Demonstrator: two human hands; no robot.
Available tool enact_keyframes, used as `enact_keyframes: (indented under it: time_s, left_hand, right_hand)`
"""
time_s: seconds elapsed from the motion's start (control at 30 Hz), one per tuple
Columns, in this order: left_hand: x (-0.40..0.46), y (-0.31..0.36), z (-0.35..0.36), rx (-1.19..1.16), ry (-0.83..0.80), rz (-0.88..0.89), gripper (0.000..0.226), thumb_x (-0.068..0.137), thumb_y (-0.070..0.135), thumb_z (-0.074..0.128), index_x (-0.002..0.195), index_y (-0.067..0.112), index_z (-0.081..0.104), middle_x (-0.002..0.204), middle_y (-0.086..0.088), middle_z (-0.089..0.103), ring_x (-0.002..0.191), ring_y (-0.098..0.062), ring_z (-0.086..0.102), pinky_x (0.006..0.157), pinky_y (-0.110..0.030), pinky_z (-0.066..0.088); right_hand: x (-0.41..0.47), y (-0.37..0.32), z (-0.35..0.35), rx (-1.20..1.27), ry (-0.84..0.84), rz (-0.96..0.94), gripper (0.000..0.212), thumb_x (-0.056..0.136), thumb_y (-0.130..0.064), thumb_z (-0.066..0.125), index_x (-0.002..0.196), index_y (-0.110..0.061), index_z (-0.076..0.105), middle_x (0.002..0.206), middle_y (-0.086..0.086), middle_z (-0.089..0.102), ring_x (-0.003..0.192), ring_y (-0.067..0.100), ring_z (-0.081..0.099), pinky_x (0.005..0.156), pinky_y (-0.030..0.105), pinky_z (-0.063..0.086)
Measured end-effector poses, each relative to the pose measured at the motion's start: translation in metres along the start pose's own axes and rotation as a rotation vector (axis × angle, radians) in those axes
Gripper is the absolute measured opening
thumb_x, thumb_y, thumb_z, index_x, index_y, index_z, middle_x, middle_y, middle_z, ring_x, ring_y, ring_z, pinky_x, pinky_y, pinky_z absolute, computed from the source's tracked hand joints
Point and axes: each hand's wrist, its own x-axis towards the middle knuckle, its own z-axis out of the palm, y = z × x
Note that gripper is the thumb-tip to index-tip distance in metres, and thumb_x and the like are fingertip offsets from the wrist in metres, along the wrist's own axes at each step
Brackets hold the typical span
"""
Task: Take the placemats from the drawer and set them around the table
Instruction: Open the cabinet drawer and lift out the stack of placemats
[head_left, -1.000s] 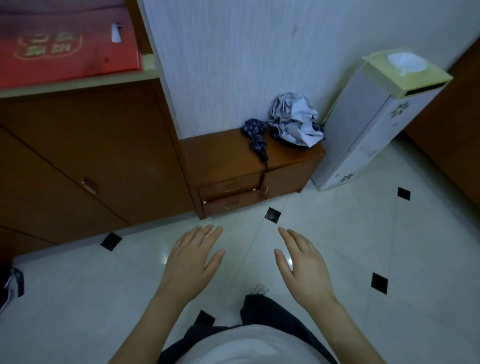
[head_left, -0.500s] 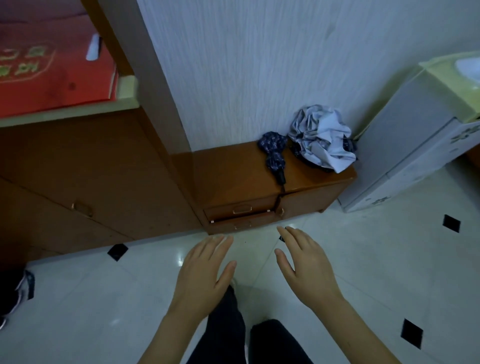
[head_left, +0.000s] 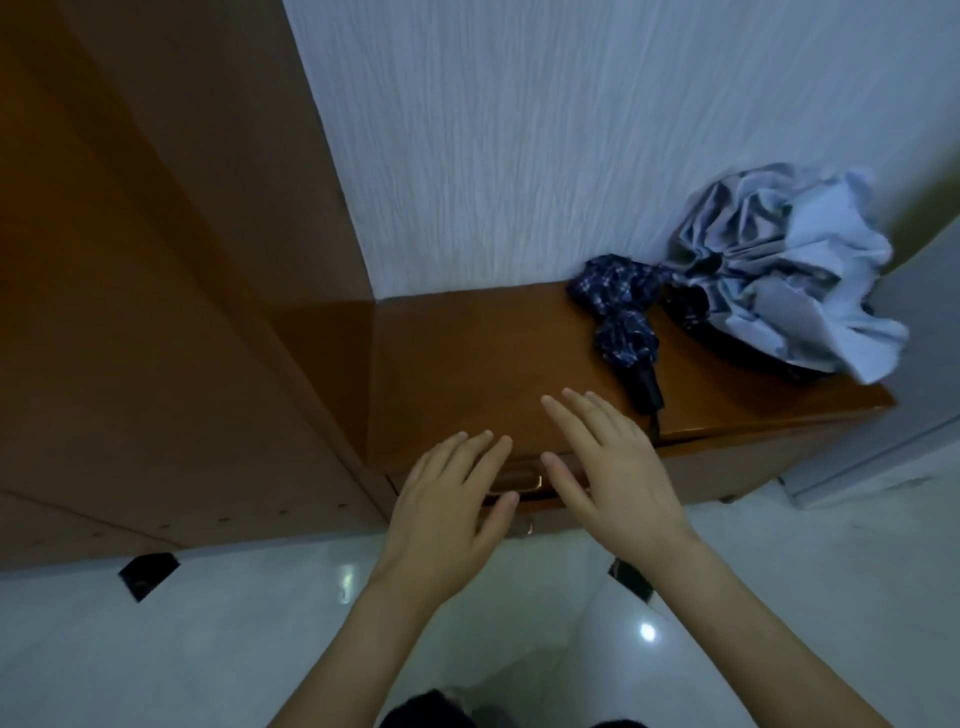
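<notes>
Left hand (head_left: 447, 512) and right hand (head_left: 613, 467) both extended, fingers straight and spread, grasping nothing. Both held in front of low wooden cabinet (head_left: 493, 358). Top drawer (head_left: 530, 486) shut; brass handle (head_left: 519, 480) partly hidden between hands; contact with handle cannot be told. Placemats not visible. Folded dark plaid umbrella (head_left: 623, 327) and crumpled pale blue umbrella (head_left: 789, 270) lie on cabinet top, touching each other, right of hands. White tiled floor (head_left: 208, 649) below.

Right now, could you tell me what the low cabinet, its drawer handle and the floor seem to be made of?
Cabinet: probably wood or wood veneer, glossy brown varnish with a sheen. Handle: likely metal, brassy glint. Floor: seemingly polished pale tile with dark diamond insets, mirroring lights.
</notes>
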Motion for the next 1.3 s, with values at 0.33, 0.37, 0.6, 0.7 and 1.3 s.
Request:
enact_keyframes:
  time_s: [0.33, 0.37, 0.6, 0.7, 1.3]
  left_hand:
    - [0.034, -0.043, 0.197, 0.068, 0.105, 0.049, 0.037, 0.09, 0.039, 0.041, 0.116, 0.02, 0.059, 0.102, 0.004, 0.061, 0.094, -0.017, 0.054, 0.081, -0.032, 0.045]
    - [0.035, -0.046, 0.212, 0.089, 0.11, 0.043, 0.036, 0.089, 0.04, 0.04, 0.114, 0.021, 0.06, 0.099, 0.004, 0.062, 0.091, -0.017, 0.054, 0.081, -0.032, 0.045]
    - [0.039, -0.053, 0.261, 0.147, 0.012, -0.014, 0.044, 0.093, 0.041, 0.032, 0.119, 0.02, 0.06, 0.105, -0.001, 0.064, 0.095, -0.021, 0.055, 0.084, -0.037, 0.045]
    - [0.043, -0.049, 0.264, 0.145, -0.096, -0.086, 0.04, 0.099, 0.04, 0.032, 0.129, 0.021, 0.051, 0.118, -0.001, 0.06, 0.107, -0.024, 0.053, 0.096, -0.043, 0.038]
    - [-0.019, -0.023, 0.294, 0.268, 0.089, -0.03, 0.027, 0.058, 0.015, 0.087, 0.066, 0.02, 0.062, 0.058, 0.004, 0.059, 0.05, -0.016, 0.055, 0.051, -0.025, 0.04]
  right_hand:
    - [0.053, 0.093, 0.146, -0.169, -0.106, -0.152, 0.054, 0.098, -0.057, 0.024, 0.15, -0.043, 0.016, 0.159, -0.007, 0.018, 0.148, 0.021, 0.006, 0.119, 0.043, 0.007]
    - [0.056, 0.101, 0.154, -0.224, -0.118, -0.182, 0.055, 0.098, -0.059, 0.022, 0.149, -0.045, 0.012, 0.159, -0.007, 0.017, 0.148, 0.021, 0.006, 0.119, 0.044, 0.007]
    - [0.06, 0.118, 0.169, -0.324, -0.03, -0.252, 0.053, 0.099, -0.058, 0.021, 0.149, -0.045, 0.012, 0.158, -0.004, 0.021, 0.146, 0.026, 0.015, 0.118, 0.048, 0.012]
    - [0.061, 0.118, 0.167, -0.302, -0.04, -0.257, 0.053, 0.099, -0.058, 0.023, 0.149, -0.045, 0.015, 0.158, -0.004, 0.022, 0.146, 0.027, 0.015, 0.118, 0.05, 0.012]
    - [0.061, 0.119, 0.169, -0.324, -0.007, -0.282, 0.053, 0.098, -0.058, 0.024, 0.149, -0.045, 0.016, 0.157, -0.003, 0.025, 0.144, 0.028, 0.02, 0.116, 0.049, 0.014]
